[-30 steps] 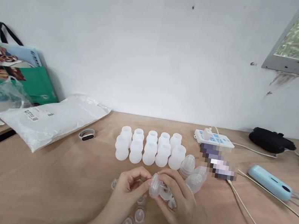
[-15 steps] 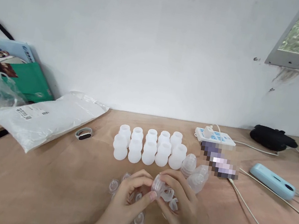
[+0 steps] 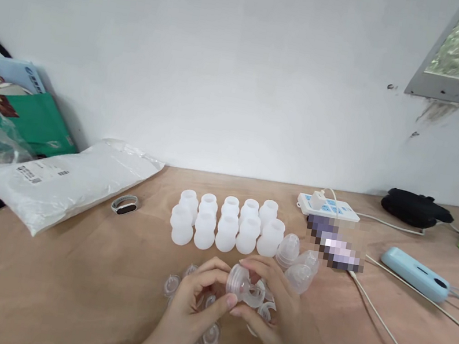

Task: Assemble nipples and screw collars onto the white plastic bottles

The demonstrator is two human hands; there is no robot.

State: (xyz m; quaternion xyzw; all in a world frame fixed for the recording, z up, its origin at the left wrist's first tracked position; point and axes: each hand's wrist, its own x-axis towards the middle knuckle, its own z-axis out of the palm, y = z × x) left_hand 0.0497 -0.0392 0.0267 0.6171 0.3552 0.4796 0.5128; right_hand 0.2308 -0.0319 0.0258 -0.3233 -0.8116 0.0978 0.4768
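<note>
My left hand (image 3: 195, 301) pinches a clear threaded bottle ring with a soft clear nipple (image 3: 238, 282) between thumb and fingers, its threaded side turned left. From the other side, my right hand (image 3: 277, 309) grips the rim with its fingertips and thumb. More clear silicone nipples (image 3: 171, 285) lie on the table around and beneath my hands, partly hidden. Just beyond stand several milky-white small bottles (image 3: 227, 233) in two rows, their mouths uncovered. To their right are clear domed caps (image 3: 288, 250), close to my right hand.
A white plastic mailer (image 3: 73, 181) and a wristband (image 3: 125, 205) lie on the wooden table (image 3: 83, 282) at left, by a green bag (image 3: 46, 124). On the right are a power strip (image 3: 329, 207), a blurred phone (image 3: 334, 243), a light-blue device (image 3: 415, 274), cables and a black pouch (image 3: 416, 209).
The ring with its nipple has tilted in my fingers, so more of its clear side and nipple shows. My hands have shifted slightly left; the view has turned a little.
</note>
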